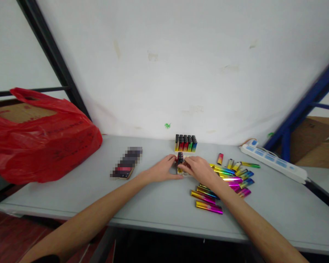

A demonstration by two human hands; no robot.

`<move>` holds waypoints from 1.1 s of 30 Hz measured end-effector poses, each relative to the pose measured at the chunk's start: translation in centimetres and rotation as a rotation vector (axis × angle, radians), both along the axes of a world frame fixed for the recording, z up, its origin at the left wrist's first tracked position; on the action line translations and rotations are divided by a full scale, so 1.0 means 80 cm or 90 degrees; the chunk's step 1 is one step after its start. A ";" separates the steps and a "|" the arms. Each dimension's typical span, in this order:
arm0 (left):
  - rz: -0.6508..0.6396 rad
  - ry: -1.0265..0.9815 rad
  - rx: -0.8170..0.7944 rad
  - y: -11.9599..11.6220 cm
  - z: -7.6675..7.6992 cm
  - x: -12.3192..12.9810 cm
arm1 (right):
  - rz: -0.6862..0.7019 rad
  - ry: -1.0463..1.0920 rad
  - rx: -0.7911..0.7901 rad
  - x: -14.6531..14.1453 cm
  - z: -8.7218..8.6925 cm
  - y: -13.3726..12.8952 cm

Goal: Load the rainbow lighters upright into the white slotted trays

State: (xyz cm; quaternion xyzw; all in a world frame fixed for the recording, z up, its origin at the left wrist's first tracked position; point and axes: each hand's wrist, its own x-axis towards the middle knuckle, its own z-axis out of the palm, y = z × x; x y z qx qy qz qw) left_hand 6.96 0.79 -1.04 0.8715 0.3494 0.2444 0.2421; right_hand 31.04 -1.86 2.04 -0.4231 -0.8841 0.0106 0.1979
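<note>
A small pale tray (185, 173) sits on the table between my hands, with a short row of black-topped lighters (180, 157) upright at its left side. My left hand (163, 169) curves round the tray's left end, thumb along the front and fingers towards the back. From the right, my right hand (197, 168) reaches over the tray, its bent fingertips closed at the front of the row on a lighter that they mostly hide. Behind, a filled block of upright lighters (185, 145) in several colours stands near the wall. Loose shiny lighters (209, 207) lie in a pile beside my right forearm.
A phone (127, 164), partly blurred out, lies left of my hands. At the far left a red plastic bag (44, 142) holds a cardboard box. A white power strip (274, 162) runs along the right, near a blue metal frame (312, 95) and brown cardboard (312, 142).
</note>
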 end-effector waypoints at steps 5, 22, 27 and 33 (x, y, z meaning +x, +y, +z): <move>0.015 0.003 -0.003 0.000 0.000 0.000 | -0.046 -0.010 -0.011 0.030 0.013 0.011; 0.013 0.019 -0.006 -0.004 0.011 -0.001 | -0.164 0.019 -0.365 0.202 0.048 0.027; 0.021 0.029 -0.010 -0.005 0.012 -0.001 | -0.163 -0.048 -0.283 0.182 0.039 0.034; 0.022 0.035 -0.018 -0.006 0.013 0.000 | -0.124 0.072 -0.130 0.161 0.041 0.033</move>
